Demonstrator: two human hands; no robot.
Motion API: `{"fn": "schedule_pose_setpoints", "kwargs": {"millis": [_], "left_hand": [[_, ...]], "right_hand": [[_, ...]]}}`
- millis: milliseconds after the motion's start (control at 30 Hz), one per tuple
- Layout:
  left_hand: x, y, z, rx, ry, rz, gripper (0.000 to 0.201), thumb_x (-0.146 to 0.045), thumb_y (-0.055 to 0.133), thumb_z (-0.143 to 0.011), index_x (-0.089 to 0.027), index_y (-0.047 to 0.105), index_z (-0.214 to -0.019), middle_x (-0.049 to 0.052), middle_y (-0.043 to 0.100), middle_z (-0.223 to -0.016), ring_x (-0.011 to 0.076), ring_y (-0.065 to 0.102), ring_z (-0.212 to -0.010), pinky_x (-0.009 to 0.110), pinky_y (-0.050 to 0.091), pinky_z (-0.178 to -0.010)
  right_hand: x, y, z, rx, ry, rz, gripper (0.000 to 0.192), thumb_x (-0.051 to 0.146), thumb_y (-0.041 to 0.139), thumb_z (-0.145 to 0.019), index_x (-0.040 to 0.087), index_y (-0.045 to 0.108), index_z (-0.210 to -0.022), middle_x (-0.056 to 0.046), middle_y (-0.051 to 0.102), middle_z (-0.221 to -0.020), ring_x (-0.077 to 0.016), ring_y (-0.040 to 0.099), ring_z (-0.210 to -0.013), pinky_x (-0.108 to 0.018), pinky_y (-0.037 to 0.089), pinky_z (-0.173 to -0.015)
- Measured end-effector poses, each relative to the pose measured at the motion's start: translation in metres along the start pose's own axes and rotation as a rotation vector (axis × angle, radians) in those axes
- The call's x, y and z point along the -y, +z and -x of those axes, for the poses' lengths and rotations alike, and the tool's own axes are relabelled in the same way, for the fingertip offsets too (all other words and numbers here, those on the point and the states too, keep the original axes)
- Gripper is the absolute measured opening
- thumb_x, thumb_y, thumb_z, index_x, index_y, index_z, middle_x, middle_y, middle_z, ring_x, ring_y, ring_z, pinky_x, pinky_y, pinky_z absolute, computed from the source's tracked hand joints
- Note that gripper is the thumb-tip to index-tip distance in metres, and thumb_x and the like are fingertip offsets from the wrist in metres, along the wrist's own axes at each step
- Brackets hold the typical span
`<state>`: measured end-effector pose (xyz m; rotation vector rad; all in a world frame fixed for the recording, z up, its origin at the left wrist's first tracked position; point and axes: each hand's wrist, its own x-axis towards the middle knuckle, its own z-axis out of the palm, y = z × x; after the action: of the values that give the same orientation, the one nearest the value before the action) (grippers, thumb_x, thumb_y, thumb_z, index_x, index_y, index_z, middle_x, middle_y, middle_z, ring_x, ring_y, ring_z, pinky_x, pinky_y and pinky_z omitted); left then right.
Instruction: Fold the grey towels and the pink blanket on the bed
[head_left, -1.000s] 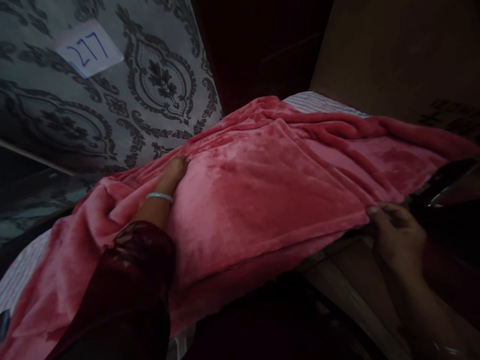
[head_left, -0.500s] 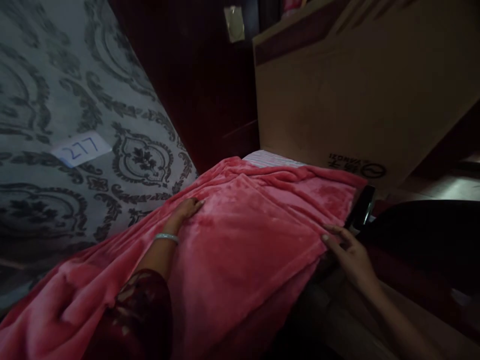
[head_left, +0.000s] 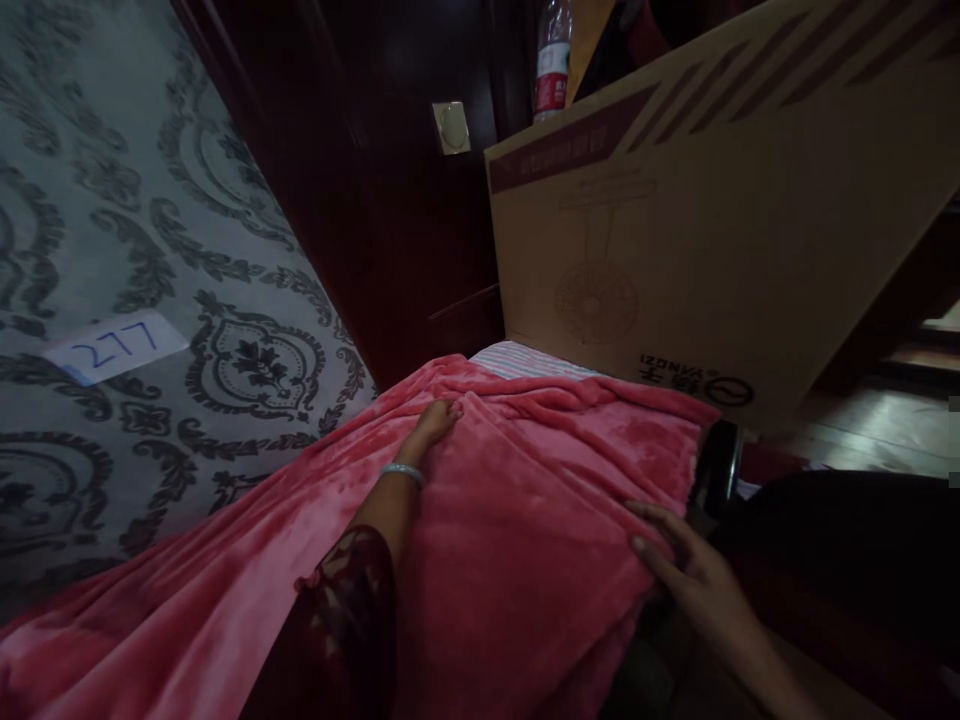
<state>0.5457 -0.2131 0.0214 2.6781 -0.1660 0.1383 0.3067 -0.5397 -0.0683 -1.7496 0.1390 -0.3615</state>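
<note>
A plush pinkish-red blanket (head_left: 517,510) spreads over the surface in front of me, with folds and a raised ridge running across it. My left hand (head_left: 437,422), with a pale bangle at the wrist, rests near its far end; the fingers are curled closed on the fabric. At the blanket's right edge is my right hand (head_left: 690,565), with thumb and forefinger apart and their tips touching the cloth. Its other fingers are partly hidden. Striped light fabric (head_left: 529,361) shows beyond the blanket's far edge.
A large cardboard box (head_left: 675,220) stands behind the blanket, with a labelled plastic bottle (head_left: 553,70) at its top left. Patterned wallpaper (head_left: 255,360) carries a paper marked 277 (head_left: 116,347) at left. A dark wood panel (head_left: 390,220) has a switch plate (head_left: 451,128).
My left hand has moved forward and to the right across the blanket, toward its far end. My right hand stays at the right edge. The view has tilted up slightly, showing the bottle.
</note>
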Motion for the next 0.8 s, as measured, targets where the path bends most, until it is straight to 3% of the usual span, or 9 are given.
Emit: {"fn": "schedule_pose_setpoints", "kwargs": {"millis": [167, 367, 467, 633, 700, 800], "left_hand": [[-0.020, 0.003, -0.013, -0.150, -0.003, -0.039, 0.027, -0.032, 0.043, -0.096, -0.020, 0.063, -0.109, 0.014, 0.069, -0.117, 0.0273, 0.060, -0.112, 0.038, 0.045, -0.094], [-0.014, 0.025, -0.018, -0.085, -0.075, -0.058, 0.027, -0.032, 0.047, -0.094, -0.023, 0.065, -0.112, 0.013, 0.071, -0.114, 0.0288, 0.064, -0.110, 0.038, 0.047, -0.090], [-0.007, 0.034, -0.019, -0.067, -0.084, -0.055, 0.030, -0.036, 0.044, -0.095, -0.023, 0.064, -0.115, 0.014, 0.070, -0.117, 0.0296, 0.063, -0.113, 0.039, 0.047, -0.092], [-0.001, 0.034, -0.025, -0.023, -0.054, -0.001, 0.034, -0.036, 0.041, -0.096, -0.018, 0.064, -0.114, 0.018, 0.068, -0.121, 0.0324, 0.061, -0.117, 0.041, 0.044, -0.098], [0.001, 0.030, -0.027, 0.019, -0.034, 0.050, 0.033, -0.038, 0.046, -0.094, -0.018, 0.064, -0.113, 0.016, 0.068, -0.120, 0.0309, 0.062, -0.114, 0.040, 0.045, -0.097], [0.003, 0.020, -0.029, 0.080, -0.003, 0.144, 0.028, -0.036, 0.057, -0.087, -0.019, 0.066, -0.108, 0.010, 0.071, -0.112, 0.0256, 0.066, -0.103, 0.034, 0.050, -0.089]], "right_hand": [[0.008, -0.005, 0.001, -0.092, -0.024, -0.017, 0.049, 0.061, 0.066, -0.073, 0.026, 0.073, -0.107, -0.007, 0.068, -0.122, -0.0294, 0.060, -0.118, -0.039, 0.050, -0.099], [-0.016, -0.001, -0.010, -0.075, 0.021, -0.024, 0.053, 0.064, 0.068, -0.069, 0.024, 0.074, -0.104, -0.009, 0.070, -0.118, -0.0305, 0.063, -0.112, -0.038, 0.054, -0.092], [-0.025, -0.003, -0.009, -0.083, 0.090, -0.021, 0.056, 0.066, 0.069, -0.065, 0.023, 0.074, -0.102, -0.008, 0.071, -0.113, -0.0293, 0.067, -0.102, -0.034, 0.057, -0.079], [-0.019, -0.011, -0.006, 0.022, 0.234, -0.098, 0.063, 0.065, 0.071, -0.065, 0.024, 0.072, -0.112, -0.007, 0.072, -0.105, -0.0188, 0.061, -0.058, -0.028, 0.049, -0.044], [-0.015, -0.011, -0.007, 0.009, 0.212, -0.084, 0.060, 0.063, 0.073, -0.064, 0.024, 0.073, -0.110, -0.007, 0.073, -0.105, -0.0211, 0.065, -0.064, -0.029, 0.051, -0.048], [-0.013, -0.008, -0.009, -0.048, 0.123, -0.040, 0.056, 0.061, 0.074, -0.062, 0.023, 0.075, -0.103, -0.008, 0.072, -0.112, -0.0286, 0.068, -0.095, -0.033, 0.058, -0.070]]}}
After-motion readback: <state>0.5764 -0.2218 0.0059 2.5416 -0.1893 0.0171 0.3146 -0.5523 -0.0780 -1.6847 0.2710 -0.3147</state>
